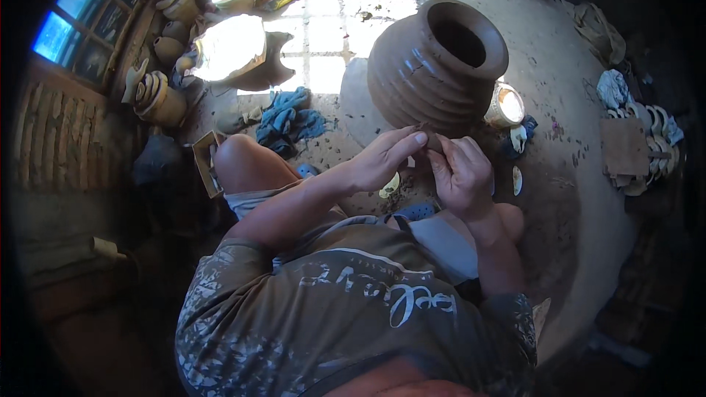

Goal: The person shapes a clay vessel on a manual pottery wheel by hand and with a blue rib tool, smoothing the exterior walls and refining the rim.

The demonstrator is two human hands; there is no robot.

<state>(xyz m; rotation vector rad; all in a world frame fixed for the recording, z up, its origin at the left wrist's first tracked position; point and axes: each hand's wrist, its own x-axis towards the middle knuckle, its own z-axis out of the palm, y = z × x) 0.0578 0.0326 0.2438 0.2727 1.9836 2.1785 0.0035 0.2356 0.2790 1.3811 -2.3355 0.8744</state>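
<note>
Floor point(560, 103) spreads right of the ribbed clay jar point(412, 77), its round rim point(496, 48) unobstructed. Left of the jar, a blue cloth point(289, 119) lies crumpled. On the jar's near side, the left hand point(386, 156) and right hand point(465, 173) pinch 1 small clay lump point(433, 142).

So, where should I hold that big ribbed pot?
I'd hug the pot around its ribbed sides, from left and right together. Its mouth faces up, no handles show, and the ribs should help you hold on. The clay looks shiny, maybe soft, so I'd avoid pulling the rim.
</note>
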